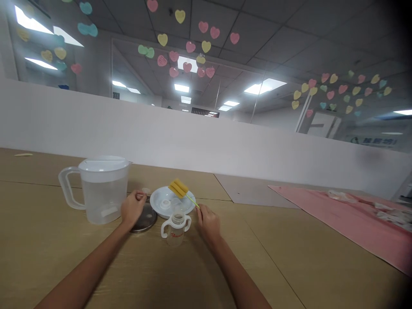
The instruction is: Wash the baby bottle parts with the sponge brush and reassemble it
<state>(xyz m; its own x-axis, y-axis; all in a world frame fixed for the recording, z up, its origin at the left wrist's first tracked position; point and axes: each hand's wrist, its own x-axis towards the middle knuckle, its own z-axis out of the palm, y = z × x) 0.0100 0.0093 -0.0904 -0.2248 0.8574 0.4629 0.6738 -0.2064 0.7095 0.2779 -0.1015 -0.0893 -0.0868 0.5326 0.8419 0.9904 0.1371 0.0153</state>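
One sponge brush [179, 188]: yellow head blurred, thin green stem grasped in right hand [210, 222] fingers. Left hand [131, 209]: fingers curled, hold cannot be told.

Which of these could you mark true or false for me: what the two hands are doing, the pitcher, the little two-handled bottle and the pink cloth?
1. The right hand holds a yellow sponge brush by its green stem. True.
2. The pitcher has no lid. False: a lid sits on the pitcher.
3. The two-handled bottle stands upright, nearer the person than the pale bowl. True.
4. The pink cloth is on the left side. False: the pink cloth is on the right.
5. The left hand is gripping the pitcher's handle. False: it is on the other side of the pitcher, away from the handle.
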